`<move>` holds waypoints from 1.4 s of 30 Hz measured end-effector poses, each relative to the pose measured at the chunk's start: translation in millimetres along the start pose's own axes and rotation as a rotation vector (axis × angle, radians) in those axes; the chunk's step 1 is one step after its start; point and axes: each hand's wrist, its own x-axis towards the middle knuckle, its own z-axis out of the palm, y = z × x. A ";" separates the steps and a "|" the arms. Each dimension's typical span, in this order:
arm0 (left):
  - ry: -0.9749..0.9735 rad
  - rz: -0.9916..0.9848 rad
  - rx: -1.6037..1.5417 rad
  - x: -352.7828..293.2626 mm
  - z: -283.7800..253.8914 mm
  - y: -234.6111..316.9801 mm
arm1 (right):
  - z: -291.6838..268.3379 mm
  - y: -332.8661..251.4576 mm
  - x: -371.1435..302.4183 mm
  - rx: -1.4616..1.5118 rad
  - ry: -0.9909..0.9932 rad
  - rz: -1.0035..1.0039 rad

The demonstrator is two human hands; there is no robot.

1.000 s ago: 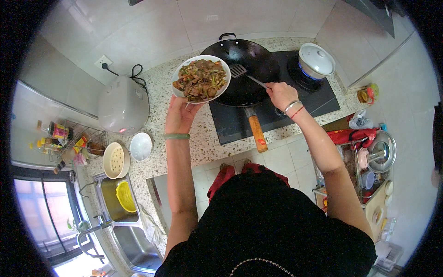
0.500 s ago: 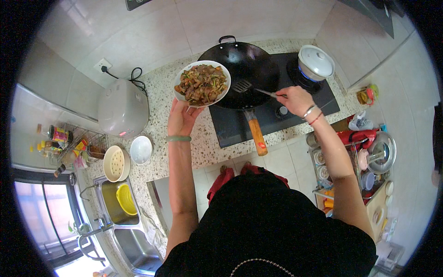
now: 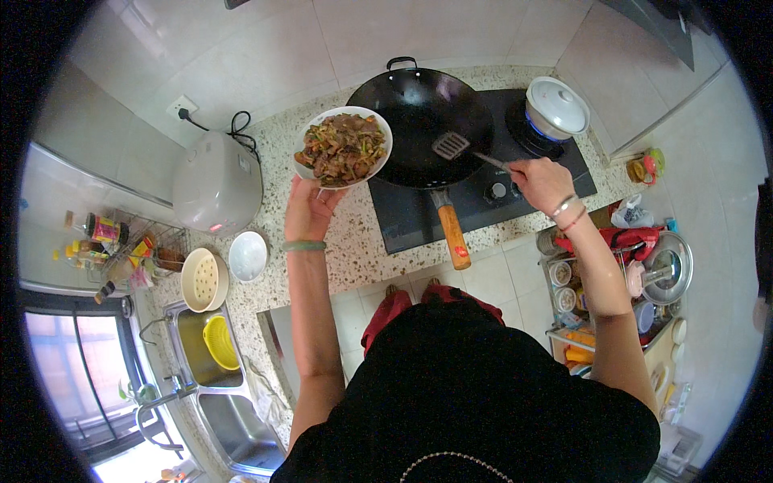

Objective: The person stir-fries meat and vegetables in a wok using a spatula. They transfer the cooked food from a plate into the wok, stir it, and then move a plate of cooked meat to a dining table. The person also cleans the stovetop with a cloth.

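Firmly, the fingers of the right hand [image 3: 543, 183] curl around the handle of a slotted spatula [image 3: 451, 146], while those of the left hand [image 3: 312, 207] support a white dish [image 3: 389, 138] at its near edge, partly hidden beneath it. The dish carries a heap of brown food [image 3: 342, 149] with green pieces, and in this view it overlaps the left rim of a black wok [image 3: 427, 101]. The spatula's blade is over the right part of the wok; whether it touches the metal I cannot tell. The wok sits on a black hob [image 3: 407, 221], its wooden handle [image 3: 453, 235] pointing toward the person. To its right a lidded white pot [image 3: 555, 113] stands above a blue flame. Leftward on the speckled counter [image 3: 350, 253] are a grey rice cooker [image 3: 217, 185] and a white bowl [image 3: 247, 258], just beside a cream basket [image 3: 203, 278] with holes. Farther out, a yellow colander [image 3: 220, 344] lies in one basin of a steel double sink [image 3: 233, 427]
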 end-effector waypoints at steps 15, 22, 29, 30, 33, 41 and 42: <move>-0.021 -0.041 0.026 -1.1 17.5 2.6 | 41.9 -30.7 37.7 0.234 0.180 0.050; 0.047 -0.089 0.050 2.1 16.6 -5.8 | 48.3 -36.0 40.8 0.209 0.067 0.111; 0.039 -0.083 0.038 4.5 10.4 -8.5 | 16.2 -3.2 -4.6 0.209 0.056 0.154; 0.043 -0.080 0.036 3.1 12.2 -7.7 | 15.8 -3.0 -8.2 0.198 0.087 0.171; 0.039 -0.086 0.041 6.3 10.6 -8.7 | 26.4 -1.4 -16.0 0.222 0.176 0.186; 0.027 -0.059 0.086 6.9 12.7 -7.0 | 50.3 -4.2 -23.2 0.247 0.237 0.205; 0.029 -0.060 0.088 7.2 13.0 -7.2 | 53.4 -4.6 -22.4 0.246 0.216 0.218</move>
